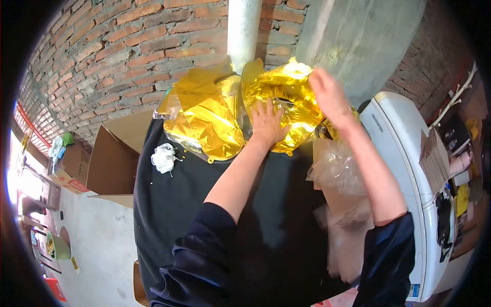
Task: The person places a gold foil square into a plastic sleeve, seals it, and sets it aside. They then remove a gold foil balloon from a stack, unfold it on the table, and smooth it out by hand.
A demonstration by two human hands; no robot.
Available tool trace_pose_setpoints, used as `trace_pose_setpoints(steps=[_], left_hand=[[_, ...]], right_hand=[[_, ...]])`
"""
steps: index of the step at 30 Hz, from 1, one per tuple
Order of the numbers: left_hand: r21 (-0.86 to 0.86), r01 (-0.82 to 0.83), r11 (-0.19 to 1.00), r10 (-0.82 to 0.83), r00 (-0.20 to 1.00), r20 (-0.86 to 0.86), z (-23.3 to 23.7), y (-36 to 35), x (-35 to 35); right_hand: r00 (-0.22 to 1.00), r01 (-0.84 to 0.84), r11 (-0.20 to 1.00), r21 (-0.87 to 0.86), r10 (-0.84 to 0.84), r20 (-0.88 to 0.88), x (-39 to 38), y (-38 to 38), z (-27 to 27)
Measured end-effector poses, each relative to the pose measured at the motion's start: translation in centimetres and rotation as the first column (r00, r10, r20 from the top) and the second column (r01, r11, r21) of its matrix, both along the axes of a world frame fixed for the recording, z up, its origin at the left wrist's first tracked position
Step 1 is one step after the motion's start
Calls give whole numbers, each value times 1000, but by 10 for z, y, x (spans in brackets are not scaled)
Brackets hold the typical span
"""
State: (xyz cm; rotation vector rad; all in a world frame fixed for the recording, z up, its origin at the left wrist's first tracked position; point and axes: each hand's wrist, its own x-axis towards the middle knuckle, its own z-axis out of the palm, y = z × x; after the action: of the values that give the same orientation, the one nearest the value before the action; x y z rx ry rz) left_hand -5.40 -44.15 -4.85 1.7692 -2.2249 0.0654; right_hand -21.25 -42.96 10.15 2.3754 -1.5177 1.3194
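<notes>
Two shiny gold foil sheets, which look like uninflated foil balloons with small tabs, lie at the far end of the black-covered table. My left hand (pixel 268 124) presses flat with fingers spread on the right gold foil balloon (pixel 299 135). Beside it, the left gold foil balloon (pixel 202 125) lies crumpled, partly under clear plastic. My right hand (pixel 331 97) is raised at the right balloon's upper right edge, blurred by motion. Its fingertips are close to the lifted foil; I cannot tell whether they grip it.
White string (pixel 164 158) lies bunched on the black cloth (pixel 204 189). Clear plastic bags (pixel 337 169) and cardboard (pixel 348 220) lie at the right, beside a white appliance (pixel 399 133). An open cardboard box (pixel 110 163) stands left. A white pipe (pixel 242 30) rises behind the foil.
</notes>
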Motion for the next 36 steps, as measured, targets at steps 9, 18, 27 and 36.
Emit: trace_pose_setpoints(steps=[9,18,27,36], left_hand=[[-23,4,1000,-3,998,55,-7,3,-1],[349,229,909,-129,949,-288,29,-21,9],[4,628,778,181,-219,-959,90,79,94],[-34,704,710,378,-421,-824,68,255,153]], right_hand=[[967,-89,824,-559,206,149,9,80,172],[973,-131,917,-378,47,-224,29,122,174],[938,-286,871,-399,169,-303,41,181,143],[710,-628,745,-226,430,-558,56,338,-22]])
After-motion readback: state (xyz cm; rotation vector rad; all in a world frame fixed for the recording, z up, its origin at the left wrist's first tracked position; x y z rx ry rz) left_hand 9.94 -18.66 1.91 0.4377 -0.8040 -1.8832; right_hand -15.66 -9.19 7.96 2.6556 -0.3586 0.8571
